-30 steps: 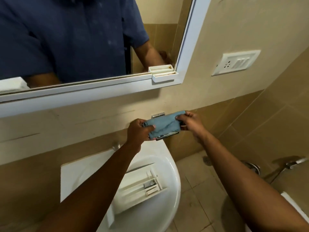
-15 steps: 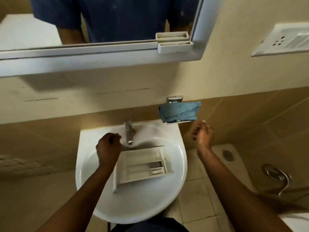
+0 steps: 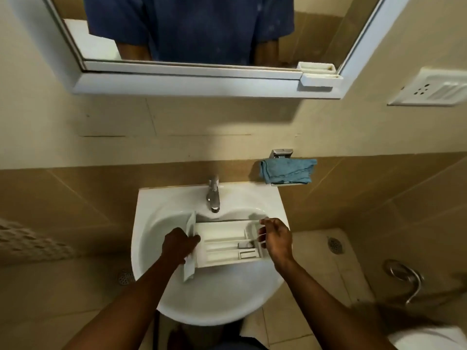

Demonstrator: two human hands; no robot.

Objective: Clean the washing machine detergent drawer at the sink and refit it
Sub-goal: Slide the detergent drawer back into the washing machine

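Over the sink (image 3: 202,299), the left hand (image 3: 178,245) grips one end of the drawer (image 3: 222,238); the right hand (image 3: 276,239) holds the other.

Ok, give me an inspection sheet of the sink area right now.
Surface: white sink, tap at its back, no running water seen.
Job's things: detergent drawer lies in the basin, front panel leftward.
Clutter: blue cloth draped on a wall holder right of the tap.
Grippers: left hand grips the drawer's front panel; right hand at its other end, grip unclear.
Cables: nothing seen.
Surroundings: mirror above, socket plate, floor drain.
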